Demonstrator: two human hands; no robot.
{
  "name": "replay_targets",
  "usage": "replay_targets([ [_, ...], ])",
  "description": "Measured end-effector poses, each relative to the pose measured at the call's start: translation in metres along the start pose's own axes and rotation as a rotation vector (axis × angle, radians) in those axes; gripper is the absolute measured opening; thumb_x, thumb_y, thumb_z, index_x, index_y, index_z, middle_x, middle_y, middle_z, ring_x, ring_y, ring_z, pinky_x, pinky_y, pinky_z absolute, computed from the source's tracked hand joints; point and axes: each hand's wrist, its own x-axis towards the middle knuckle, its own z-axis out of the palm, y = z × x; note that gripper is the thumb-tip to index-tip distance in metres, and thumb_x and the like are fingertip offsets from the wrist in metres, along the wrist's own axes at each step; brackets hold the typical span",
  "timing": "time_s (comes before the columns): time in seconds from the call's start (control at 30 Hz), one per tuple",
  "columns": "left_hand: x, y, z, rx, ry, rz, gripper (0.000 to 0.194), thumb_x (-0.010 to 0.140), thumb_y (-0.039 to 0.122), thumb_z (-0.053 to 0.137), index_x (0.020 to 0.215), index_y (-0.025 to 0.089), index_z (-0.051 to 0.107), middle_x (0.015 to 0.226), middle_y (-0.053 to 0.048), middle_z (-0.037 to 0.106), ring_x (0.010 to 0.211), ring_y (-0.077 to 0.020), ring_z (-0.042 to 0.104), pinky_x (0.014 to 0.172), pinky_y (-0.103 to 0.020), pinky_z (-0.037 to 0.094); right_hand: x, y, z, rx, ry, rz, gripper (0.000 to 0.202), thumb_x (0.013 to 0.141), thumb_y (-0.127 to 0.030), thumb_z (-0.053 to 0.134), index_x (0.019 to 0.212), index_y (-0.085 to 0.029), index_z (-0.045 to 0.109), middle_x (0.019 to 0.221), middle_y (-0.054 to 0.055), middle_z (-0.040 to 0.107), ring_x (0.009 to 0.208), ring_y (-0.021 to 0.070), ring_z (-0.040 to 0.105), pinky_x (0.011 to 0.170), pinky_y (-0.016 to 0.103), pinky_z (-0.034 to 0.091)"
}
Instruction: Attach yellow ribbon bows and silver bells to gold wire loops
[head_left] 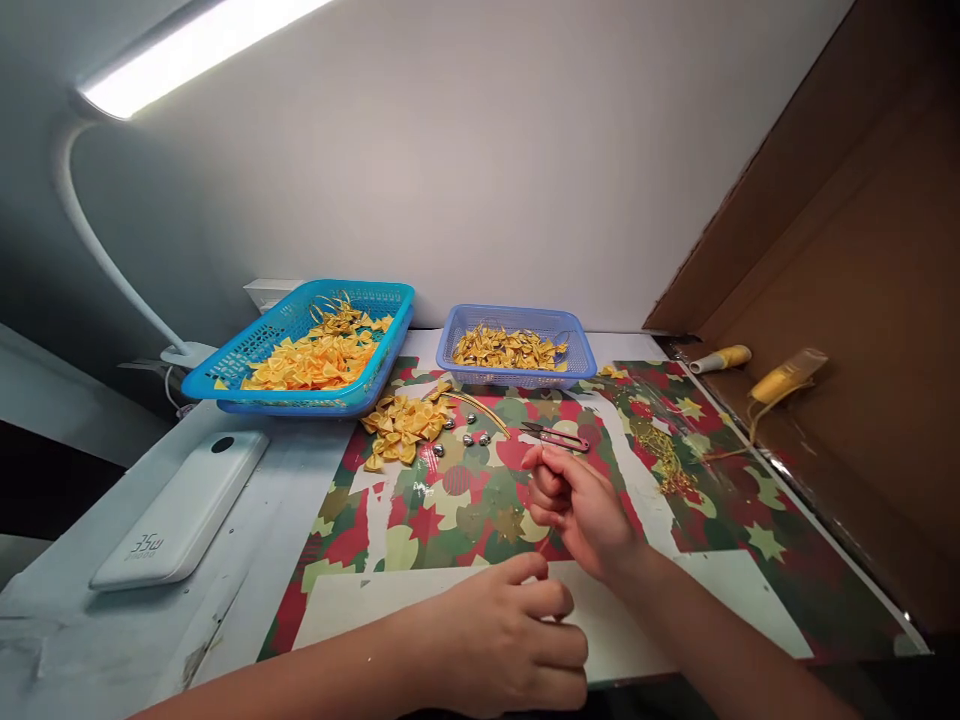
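Note:
My left hand [504,636] is low over the white strip at the table's front, its fingers curled closed. Whatever it holds, if anything, is hidden. Above and to the right, my right hand [579,503] is closed with thumb and forefinger pinched together. Anything in that pinch is too small to name. Just beyond it lie thread snips [559,438] with a pink handle. Several small silver bells [469,439] are scattered to their left, beside a pile of yellow ribbon bows [405,425]. A bent gold cord [480,408] runs next to the bells.
A blue basket [300,398] of bows stands back left, a purple basket [517,378] of bows back centre. Gold thread [666,458] lies to the right near two yellow spools [787,378]. A white power bank [180,510] and a lamp [112,260] are at left.

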Motion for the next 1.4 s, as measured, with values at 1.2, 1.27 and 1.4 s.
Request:
replay_targets([
  [1.2,-0.020,-0.049,0.009,-0.415,0.171,-0.890,0.014,0.089,0.027,0.053,0.082,0.021,0.064,0.102,-0.007,0.062,0.097,-0.0229,0.052,0.085,-0.038,0.044,0.043,-0.011,-0.035,0.013,-0.005,-0.117,0.014,0.088,-0.027,0.052,0.100,-0.024,0.059,0.055,-0.007,0.033,0.049,0.0106,0.023,0.048,0.023,0.028],
  [1.27,-0.030,-0.059,0.005,-0.184,0.174,-0.896,0.011,0.087,0.025,0.054,0.087,0.021,0.064,0.104,-0.008,0.064,0.098,-0.0251,0.052,0.086,-0.041,0.041,0.044,-0.008,-0.040,-0.194,-0.006,-0.176,0.017,0.088,-0.031,0.054,0.103,-0.024,0.055,0.055,-0.007,0.042,0.049,0.0104,0.028,0.049,0.023,0.026],
  [1.4,-0.053,-0.084,-0.003,0.185,0.143,-0.979,0.023,0.087,0.024,0.054,0.107,0.021,0.065,0.114,-0.010,0.067,0.104,-0.0305,0.051,0.088,-0.046,0.037,0.043,0.000,-0.046,-0.560,-0.033,-0.244,0.014,0.090,-0.036,0.051,0.089,-0.023,0.045,0.054,-0.008,0.050,0.050,0.0097,0.037,0.050,0.022,0.027],
])
